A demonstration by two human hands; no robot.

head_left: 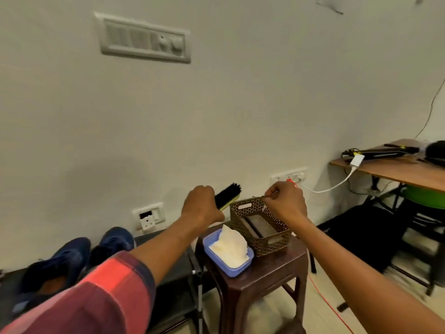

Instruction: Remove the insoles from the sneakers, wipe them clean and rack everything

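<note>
Both hands are clamped: the left hand [201, 208] grips a brush [228, 195] by its handle, and the right hand [286, 203] pinches a thin strip [271, 194], too small to identify, above the basket [272, 242] rim. Dark insoles [258, 226] seem to lie inside it. They look light and floppy, best pinched at an edge.

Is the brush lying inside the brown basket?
No, the left hand holds the brush in the air, left of the basket.
</note>
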